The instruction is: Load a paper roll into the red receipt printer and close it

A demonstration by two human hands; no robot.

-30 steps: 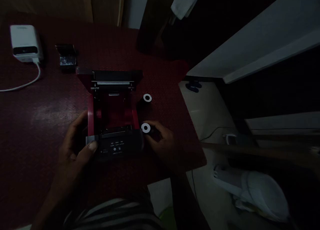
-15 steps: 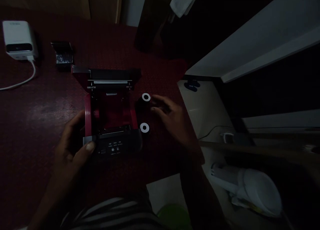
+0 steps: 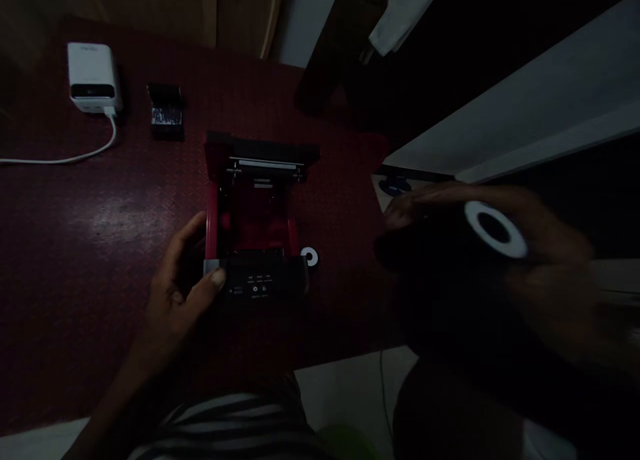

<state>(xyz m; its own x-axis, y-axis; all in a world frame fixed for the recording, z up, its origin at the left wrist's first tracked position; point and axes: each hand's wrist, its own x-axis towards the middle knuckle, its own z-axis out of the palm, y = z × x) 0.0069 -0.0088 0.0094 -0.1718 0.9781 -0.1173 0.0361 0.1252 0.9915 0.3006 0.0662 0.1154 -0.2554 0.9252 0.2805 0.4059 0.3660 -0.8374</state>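
Here's the left hand [image 3: 177, 297] clamped on the near left corner of the open printer [image 3: 255, 210], fingers curled round its side, thumb [image 3: 217, 279] pressed on top of the front edge. The printer sits square in the middle of the tabletop [image 3: 100, 247], lid folded back to the far side, red paper bay showing and nothing visible inside it. Over on the right, the right hand [image 3: 545, 280] is up close to the camera, well clear of the printer, with a dark roll [image 3: 493, 230] with a white core gripped in it. Its fingers [image 3: 425, 203] wrap over the roll, though blur and shadow hide the exact grip. A second roll [image 3: 309, 257] lies just beside the printer's near right corner. Far left, a white charger [image 3: 93, 77] trails a white cable [image 3: 65, 159], and a small black packet [image 3: 165, 112] lies next to it.
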